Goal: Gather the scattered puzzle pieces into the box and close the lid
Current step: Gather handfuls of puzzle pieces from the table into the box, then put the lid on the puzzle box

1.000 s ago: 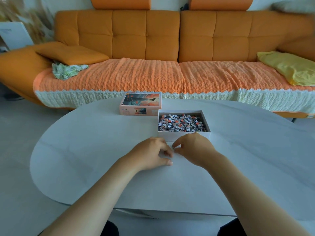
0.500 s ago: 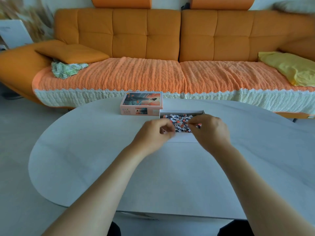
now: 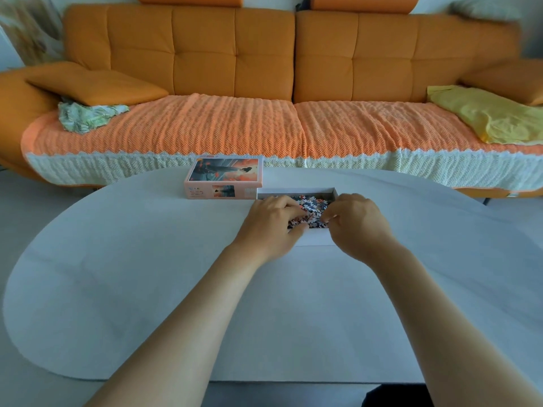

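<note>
A: Two hands are over the box (image 3: 296, 191) now. A second ago they were down on the worktop (image 3: 147, 259) just in front of it, fingertips meeting on something small. Half a second later they were crossing the near wall.

B: And now they're in. The left hand (image 3: 273, 221) has its fingers curled down onto the puzzle pieces (image 3: 313, 202), thumb by the near rim. The right hand (image 3: 357, 221) has thumb and forefinger drawn together right at the pile.

A: Holding a piece, or already let go?

B: Cannot tell, for either one. Whatever lies between those fingertips is too small and partly hidden.

A: And the rest of the pieces?

B: Every piece I can see lies inside the box, heaped in white, orange and dark.

A: So that trip from worktop to box was likely one of the last pickups. Gathering looks about finished, I'd say.

B: My reading too. The lid (image 3: 224, 174) sits picture side up, just beside the box at its far left corner, with neither hand on it. Closing is the step left.

A: Anything to watch?

B: The heap near the front wall. If pieces ride above the rim the lid could catch, so a quick levelling might help first.
</note>
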A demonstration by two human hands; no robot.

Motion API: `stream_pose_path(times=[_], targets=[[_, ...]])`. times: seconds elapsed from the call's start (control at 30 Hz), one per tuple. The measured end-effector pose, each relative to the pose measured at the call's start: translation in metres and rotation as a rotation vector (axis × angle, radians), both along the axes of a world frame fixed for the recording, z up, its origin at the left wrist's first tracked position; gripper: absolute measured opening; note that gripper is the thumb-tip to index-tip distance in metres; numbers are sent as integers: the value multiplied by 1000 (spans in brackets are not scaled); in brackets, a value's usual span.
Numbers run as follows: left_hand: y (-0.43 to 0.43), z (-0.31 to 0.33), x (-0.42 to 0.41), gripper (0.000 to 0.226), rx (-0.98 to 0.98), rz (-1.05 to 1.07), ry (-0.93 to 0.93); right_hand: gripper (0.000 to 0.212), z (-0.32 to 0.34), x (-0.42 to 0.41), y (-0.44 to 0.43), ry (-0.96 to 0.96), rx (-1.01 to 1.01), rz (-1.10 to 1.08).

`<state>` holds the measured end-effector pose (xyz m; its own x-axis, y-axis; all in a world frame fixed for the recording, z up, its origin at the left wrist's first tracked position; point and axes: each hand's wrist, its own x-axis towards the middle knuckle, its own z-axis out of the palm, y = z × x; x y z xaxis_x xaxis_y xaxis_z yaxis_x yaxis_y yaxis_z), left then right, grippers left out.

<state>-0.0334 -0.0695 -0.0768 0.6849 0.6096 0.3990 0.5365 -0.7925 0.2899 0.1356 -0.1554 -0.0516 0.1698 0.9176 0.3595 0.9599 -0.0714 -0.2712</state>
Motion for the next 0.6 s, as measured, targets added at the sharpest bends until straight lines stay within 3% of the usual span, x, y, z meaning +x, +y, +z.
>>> stream_pose_path(times=[0.07, 0.27, 0.47, 0.6], targets=[[0, 2, 0, 37, 23, -4, 1, 32, -2, 2, 1, -44, 29, -1], [-5, -2, 2, 71, 22, 7, 313, 49, -13, -12, -2, -71, -353, 25], [-8, 2, 0, 66, -2, 10, 216, 57, -10, -14, -3, -91, -264, 47], [-6, 1, -1, 72, -15, 10, 335, 58, -13, -15, 0, -73, -334, 60]])
